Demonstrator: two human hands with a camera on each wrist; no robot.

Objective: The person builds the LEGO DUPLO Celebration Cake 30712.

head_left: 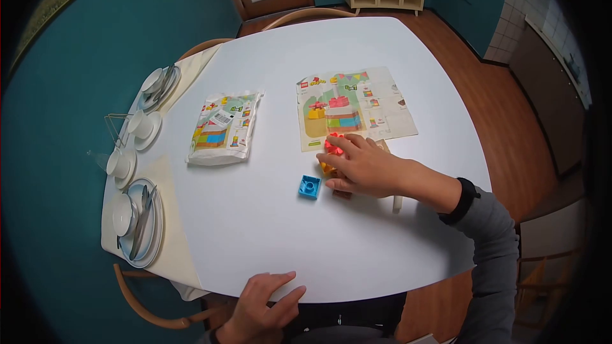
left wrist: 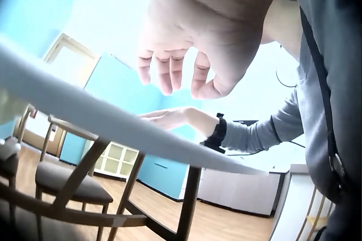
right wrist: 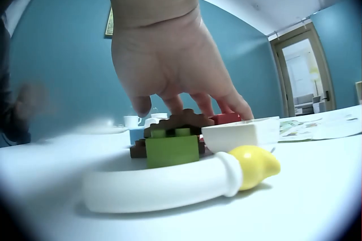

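My right hand (head_left: 376,169) is spread low over a cluster of toy building bricks, fingers reaching down, fingertips right at a red piece (head_left: 333,144) and a yellow one (head_left: 324,168). A square light-blue brick (head_left: 310,187) lies just left of its thumb. The right wrist view shows a green brick (right wrist: 172,152), a brown scalloped piece (right wrist: 180,120) and a white block (right wrist: 232,138) under the palm. In front of them lies a white candle piece (right wrist: 164,187) with a yellow flame tip. My left hand (head_left: 264,302), fingers loosely bent, holds nothing by the table's near edge.
Beyond the bricks lies an unfolded picture sheet (head_left: 357,108). A sealed printed bag (head_left: 223,129) lies left of it. Along the left edge, white cups (head_left: 139,125), saucers and plates (head_left: 155,236) with cutlery stand on a cream cloth (head_left: 175,216). Chairs surround the white table (head_left: 268,229).
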